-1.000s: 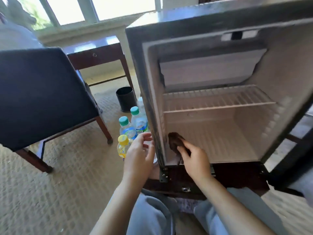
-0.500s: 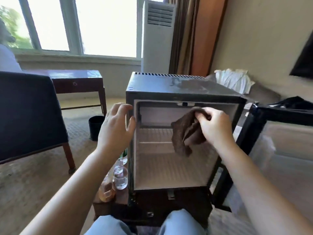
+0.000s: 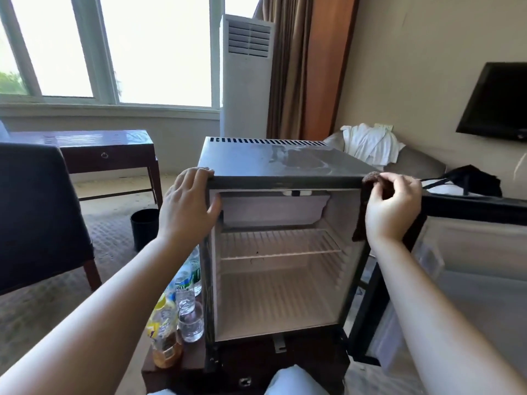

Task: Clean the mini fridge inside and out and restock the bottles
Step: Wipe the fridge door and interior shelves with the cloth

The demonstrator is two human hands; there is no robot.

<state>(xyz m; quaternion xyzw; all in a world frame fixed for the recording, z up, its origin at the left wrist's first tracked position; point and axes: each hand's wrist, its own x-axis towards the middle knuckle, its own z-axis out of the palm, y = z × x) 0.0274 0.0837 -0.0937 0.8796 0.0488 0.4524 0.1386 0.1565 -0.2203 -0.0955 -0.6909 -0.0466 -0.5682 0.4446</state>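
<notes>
Here, a person's left hand [image 3: 185,203] clasps the top front corner of the open mini fridge [image 3: 285,163], fingers over the edge and thumb on the frame. The right hand [image 3: 393,209] pinches a brown cloth [image 3: 373,177] against the opposite top corner. Below and between the hands, a wire shelf [image 3: 279,248] spans the cavity. The door [image 3: 470,203] stands open beyond the right hand; the bottles [image 3: 182,286] stand under the left forearm, just beside the fridge.
</notes>
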